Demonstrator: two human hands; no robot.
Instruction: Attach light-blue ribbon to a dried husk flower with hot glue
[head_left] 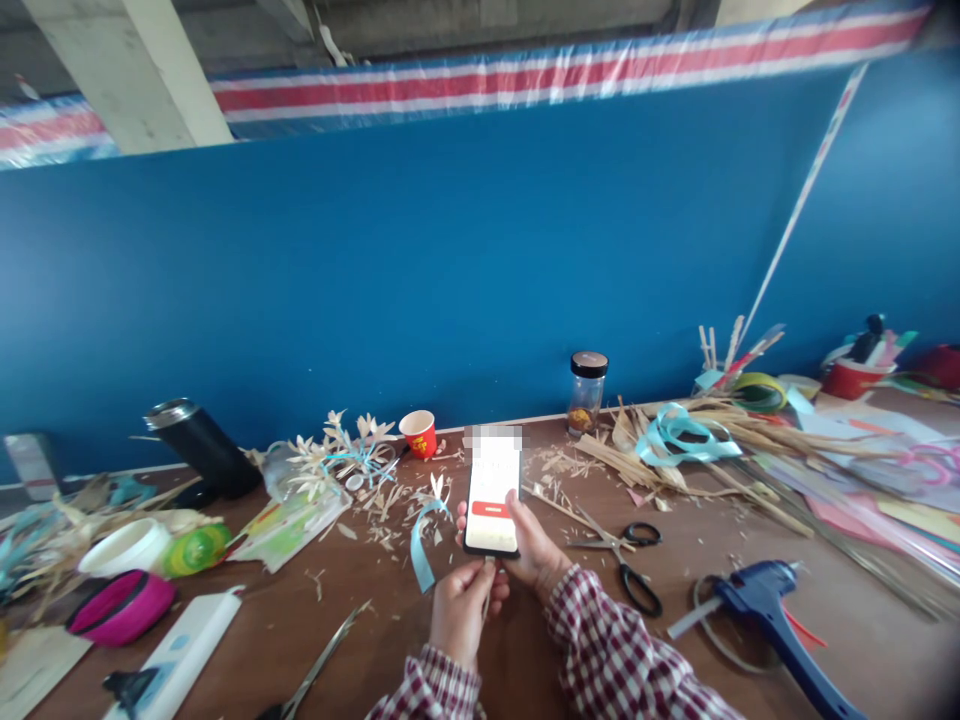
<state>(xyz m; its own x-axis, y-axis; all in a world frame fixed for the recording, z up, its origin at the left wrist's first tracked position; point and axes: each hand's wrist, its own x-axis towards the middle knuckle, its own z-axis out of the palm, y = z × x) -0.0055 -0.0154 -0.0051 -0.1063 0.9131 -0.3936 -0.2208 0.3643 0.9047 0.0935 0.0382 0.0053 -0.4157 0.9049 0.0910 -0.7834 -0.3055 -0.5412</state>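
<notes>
My right hand [536, 550] is wrapped round a smartphone [491, 510], its thumb on the lit screen and its fingertips showing past the far edge. The screen shows a red button on a pale page. Just below the phone, my left hand [459, 605] pinches what looks like a charging cable's plug at the bottom edge; the fingers hide most of it. A light blue ribbon piece [422, 550] lies left of the phone. Open scissors [619, 545] rest to the right of my right hand.
A blue glue gun [769, 600] lies at right, a second pair of scissors [322, 660] and a power strip [187, 650] at left. Behind stand a red paper cup [420, 435], a glass jar [586, 395] and a tilted black flask [202, 445]. Husk flowers [345, 450] and scraps are scattered about.
</notes>
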